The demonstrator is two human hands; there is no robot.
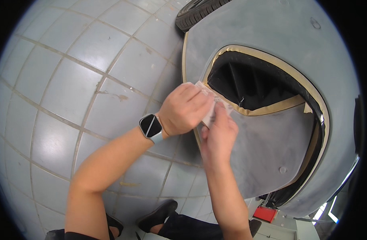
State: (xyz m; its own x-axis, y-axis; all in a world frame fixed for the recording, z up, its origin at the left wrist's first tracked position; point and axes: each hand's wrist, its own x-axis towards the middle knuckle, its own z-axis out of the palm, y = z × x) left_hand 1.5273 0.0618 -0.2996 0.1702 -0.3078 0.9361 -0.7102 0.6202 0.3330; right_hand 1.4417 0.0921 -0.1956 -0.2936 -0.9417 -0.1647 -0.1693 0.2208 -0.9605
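A pale, thin sheet with faint grey print, which looks like sandpaper (207,119), lies folded between my two hands. My left hand (183,109), with a watch (150,126) on its wrist, has its fingers curled over the sheet's upper left part. From below, my right hand (220,136) pinches its lower right part with the thumb on top. The sheet is at the edge of a matte grey car bumper (267,140), just beside a taped opening. Masking tape (277,107) rims that opening, which black film (239,80) covers. My fingers hide the sheet's underside.
A car wheel (203,15) stands at the top, beyond the bumper's edge. Grey floor tiles (87,52) spread across the left. My dark shoes (157,216) are at the bottom. A red object (265,214) and a pale cabinet lie at the lower right.
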